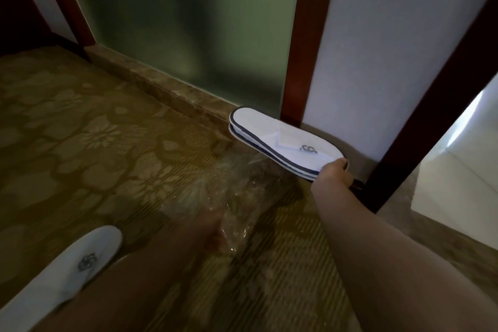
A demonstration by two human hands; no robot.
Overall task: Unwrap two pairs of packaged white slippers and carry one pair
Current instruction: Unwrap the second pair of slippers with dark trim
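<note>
My right hand (335, 172) grips the toe end of a flat stacked pair of white slippers (272, 135) with dark edging and a grey logo, held just above the floor by the wall. A clear plastic wrapper (237, 213) trails below the pair down to my left hand (213, 234), which pinches the wrapper near the carpet. A second white slipper (67, 269) with the same logo lies at the lower left beside my left forearm; its far end is cut off by the frame.
Patterned brown carpet (94, 143) covers the floor. A frosted green glass panel (188, 21) in a dark wooden frame (301, 62) stands ahead, with a stone sill (167, 91) at its base. A doorway onto light tiles (458, 170) opens at right.
</note>
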